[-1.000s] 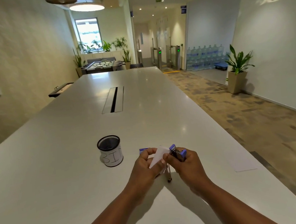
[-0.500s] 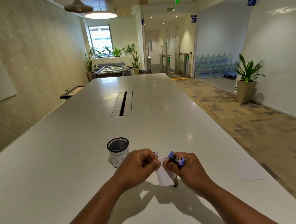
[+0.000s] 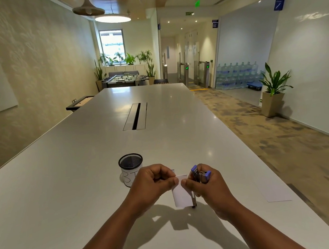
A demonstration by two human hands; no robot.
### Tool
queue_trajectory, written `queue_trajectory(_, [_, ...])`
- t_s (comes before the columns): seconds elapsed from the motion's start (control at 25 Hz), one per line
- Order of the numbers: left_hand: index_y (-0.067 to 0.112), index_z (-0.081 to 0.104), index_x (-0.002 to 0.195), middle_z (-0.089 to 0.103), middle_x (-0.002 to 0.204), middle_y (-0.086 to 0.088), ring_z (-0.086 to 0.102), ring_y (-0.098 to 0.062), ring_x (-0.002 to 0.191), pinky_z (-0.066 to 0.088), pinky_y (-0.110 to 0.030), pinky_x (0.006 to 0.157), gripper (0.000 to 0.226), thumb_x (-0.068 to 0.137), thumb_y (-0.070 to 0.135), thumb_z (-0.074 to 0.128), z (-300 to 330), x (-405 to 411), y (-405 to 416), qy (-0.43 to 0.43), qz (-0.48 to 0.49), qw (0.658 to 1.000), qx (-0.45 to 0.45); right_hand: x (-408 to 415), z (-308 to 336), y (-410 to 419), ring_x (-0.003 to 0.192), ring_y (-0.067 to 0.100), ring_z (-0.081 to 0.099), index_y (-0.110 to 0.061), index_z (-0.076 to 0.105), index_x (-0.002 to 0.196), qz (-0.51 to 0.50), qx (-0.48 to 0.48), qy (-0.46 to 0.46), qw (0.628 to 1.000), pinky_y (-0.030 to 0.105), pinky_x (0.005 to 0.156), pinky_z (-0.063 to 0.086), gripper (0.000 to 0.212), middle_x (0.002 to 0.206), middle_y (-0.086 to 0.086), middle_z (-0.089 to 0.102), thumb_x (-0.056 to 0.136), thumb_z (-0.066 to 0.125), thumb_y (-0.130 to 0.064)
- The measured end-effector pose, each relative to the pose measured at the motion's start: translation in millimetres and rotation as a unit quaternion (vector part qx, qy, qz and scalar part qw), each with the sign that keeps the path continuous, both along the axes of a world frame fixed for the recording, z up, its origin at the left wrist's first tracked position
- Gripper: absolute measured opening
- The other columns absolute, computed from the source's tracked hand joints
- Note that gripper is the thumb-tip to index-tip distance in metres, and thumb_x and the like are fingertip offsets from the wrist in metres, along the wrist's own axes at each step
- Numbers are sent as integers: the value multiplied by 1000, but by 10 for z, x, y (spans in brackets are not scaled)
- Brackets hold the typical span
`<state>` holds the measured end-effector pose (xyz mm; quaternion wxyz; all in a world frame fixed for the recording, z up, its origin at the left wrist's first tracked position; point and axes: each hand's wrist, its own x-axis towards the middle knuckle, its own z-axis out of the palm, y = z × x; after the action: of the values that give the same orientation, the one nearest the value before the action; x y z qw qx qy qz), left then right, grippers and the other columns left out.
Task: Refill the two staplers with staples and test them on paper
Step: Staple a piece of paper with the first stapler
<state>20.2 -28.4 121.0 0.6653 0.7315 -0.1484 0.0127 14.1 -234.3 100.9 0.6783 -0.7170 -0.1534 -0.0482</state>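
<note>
Just right of the mesh cup (image 3: 131,169) on the white table (image 3: 65,195), the right hand (image 3: 209,190) curls round a small blue-and-metal stapler (image 3: 200,176), its long axis running near-upright with a thin metal part hanging below the fist. The left hand (image 3: 150,183) pinches the top edge of a white paper slip (image 3: 181,196), which hangs flat between the two hands, touching the right fingertips. A second flat white sheet (image 3: 276,191) lies well to the cup's right.

Purple stapler (image 3: 200,175), white paper (image 3: 181,196), black mesh cup (image 3: 131,164), white table (image 3: 85,193)
</note>
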Motion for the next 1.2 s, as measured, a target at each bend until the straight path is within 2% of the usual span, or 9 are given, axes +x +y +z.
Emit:
queue_trajectory(0.12, [13, 77, 80, 79, 84, -9, 73, -12, 77, 59, -24, 72, 13, 83, 1, 81, 2, -1, -1, 1, -3, 1000, -8, -11, 20, 1, 55, 9, 58, -6, 65, 93, 8, 39, 18, 999, 17, 54, 47, 20, 65, 0, 67, 82, 80, -11])
queue_trajectory(0.2, [15, 77, 80, 79, 84, -11, 72, -14, 77, 61, -28, 73, 14, 83, 2, 81, 8, -1, 1, -3, -6, 1000, -1, -19, 34, -7, 55, 7, 57, -8, 69, 87, 17, 27, 17, 999, 16, 55, 47, 8, 66, -1, 67, 87, 77, -10])
queue_trajectory(0.4, [16, 78, 79, 78, 82, -12, 70, -13, 72, 60, -27, 72, 12, 82, 6, 83, 12, -3, 6, -6, -12, 1000, 17, -23, 47, -6, 54, 6, 53, -13, 73, 79, 19, 16, 31, 999, 15, 55, 46, 11, 62, -6, 63, 88, 77, -10])
queue_trajectory(0.64, [15, 78, 78, 78, 78, -7, 70, -12, 70, 60, -26, 71, 12, 82, 5, 83, 1, -13, -31, -11, 2, 1000, 21, -35, 55, -1, 54, 6, 52, -6, 73, 81, 16, 28, 42, 999, 16, 55, 45, 11, 64, -1, 63, 91, 74, -12])
queue_trajectory(0.76, [18, 78, 78, 78, 78, -9, 69, -14, 70, 61, -30, 72, 13, 82, 6, 83, -16, 2, -36, -17, 13, 999, 34, -29, 59, 1, 53, 7, 51, -9, 73, 76, 10, 14, 47, 999, 16, 53, 44, 15, 62, -2, 62, 91, 73, -12])
queue_trajectory(0.96, [21, 76, 80, 77, 76, -4, 69, -12, 68, 59, -26, 70, 11, 83, 12, 83, -60, 21, -50, -17, 12, 999, 45, -18, 65, 8, 55, 9, 52, -8, 70, 72, 8, 0, 41, 999, 19, 54, 43, 18, 63, 1, 62, 90, 69, -9])
queue_trajectory(1.08, [24, 73, 92, 71, 71, -7, 68, -15, 73, 60, -29, 75, 16, 80, 17, 82, -78, 11, -75, 15, 28, 999, -26, -7, 77, 27, 59, 12, 54, -7, 69, 74, 7, -2, 37, 999, 21, 56, 43, 17, 67, 4, 64, 90, 68, -7])
queue_trajectory(1.16, [23, 73, 104, 74, 84, -16, 70, -20, 84, 59, -40, 85, 21, 85, 18, 81, -107, 13, -92, 68, 24, 993, -92, -3, 70, 44, 59, 10, 54, -4, 67, 76, 4, 8, 34, 999, 19, 56, 44, 15, 67, 3, 63, 91, 68, -8])
queue_trajectory(1.2, [20, 73, 105, 76, 95, -19, 71, -22, 88, 59, -43, 88, 17, 89, 20, 78, -121, 7, -103, 96, 13, 989, -107, 0, 64, 52, 58, 10, 53, -2, 66, 78, 1, 11, 32, 999, 19, 56, 44, 15, 66, 3, 62, 91, 69, -9])
